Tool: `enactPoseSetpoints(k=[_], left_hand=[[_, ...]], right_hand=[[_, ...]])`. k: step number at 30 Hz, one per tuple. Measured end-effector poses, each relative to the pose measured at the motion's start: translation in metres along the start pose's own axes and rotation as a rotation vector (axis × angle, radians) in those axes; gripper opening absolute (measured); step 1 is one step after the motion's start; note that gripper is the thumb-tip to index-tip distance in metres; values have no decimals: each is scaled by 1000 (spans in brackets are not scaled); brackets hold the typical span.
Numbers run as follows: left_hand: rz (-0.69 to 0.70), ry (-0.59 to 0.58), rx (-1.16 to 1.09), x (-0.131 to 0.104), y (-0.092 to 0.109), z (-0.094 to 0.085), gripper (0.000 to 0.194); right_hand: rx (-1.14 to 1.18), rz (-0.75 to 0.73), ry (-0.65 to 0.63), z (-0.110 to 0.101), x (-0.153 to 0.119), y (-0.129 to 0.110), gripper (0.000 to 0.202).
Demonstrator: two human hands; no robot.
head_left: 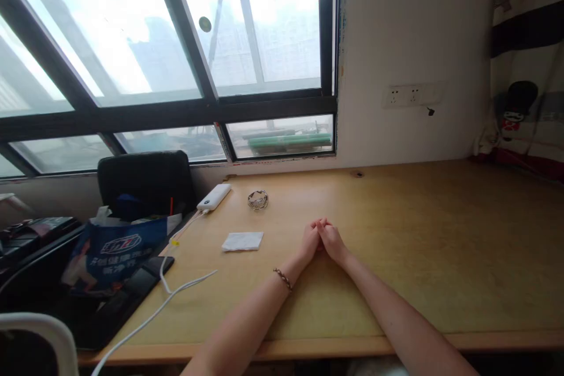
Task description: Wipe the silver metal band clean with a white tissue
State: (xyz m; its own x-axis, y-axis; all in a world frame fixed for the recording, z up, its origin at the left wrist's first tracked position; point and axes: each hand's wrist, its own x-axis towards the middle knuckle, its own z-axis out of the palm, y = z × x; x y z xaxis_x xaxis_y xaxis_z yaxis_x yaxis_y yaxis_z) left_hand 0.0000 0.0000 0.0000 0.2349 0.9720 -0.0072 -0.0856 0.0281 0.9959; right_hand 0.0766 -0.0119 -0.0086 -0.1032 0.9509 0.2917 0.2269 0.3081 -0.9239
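Observation:
On the wooden table point(396, 235), my left hand point(311, 239) and my right hand point(331, 241) are clasped together, fingers closed against each other. Whether anything small lies between them is hidden. A braided bracelet point(282, 278) circles my left wrist. To the left of my hands lies a folded white tissue point(242, 241), touched by neither hand. Behind the tissue sits a round, silvery openwork object point(258, 200). A white power bank point(214, 197) rests near the table's left edge, with a white cable point(164, 303) running from it toward the front.
A black chair point(145, 179) holding a blue printed bag point(117, 252) stands left of the table. Windows point(268, 23) rise behind. Wall sockets point(404, 95) are above the table's back edge, and a patterned curtain point(529, 70) hangs at the right.

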Motion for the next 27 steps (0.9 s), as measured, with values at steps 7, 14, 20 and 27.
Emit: enactPoseSetpoints(k=[7,14,20,27], left_hand=[[40,-24,13,-2,-3,-1,44],[13,17,-6,2,-8,-3,43],[7,5,-29,5,-14,-6,41],[22,-19,-45,5,-16,-7,38]], right_hand=[[15,-3,0,-1,-3,0,58],[3,-7,13,4,0,2,56],[-17,-29,11,5,0,4,54],[-4,-12,5,3,-1,2,52]])
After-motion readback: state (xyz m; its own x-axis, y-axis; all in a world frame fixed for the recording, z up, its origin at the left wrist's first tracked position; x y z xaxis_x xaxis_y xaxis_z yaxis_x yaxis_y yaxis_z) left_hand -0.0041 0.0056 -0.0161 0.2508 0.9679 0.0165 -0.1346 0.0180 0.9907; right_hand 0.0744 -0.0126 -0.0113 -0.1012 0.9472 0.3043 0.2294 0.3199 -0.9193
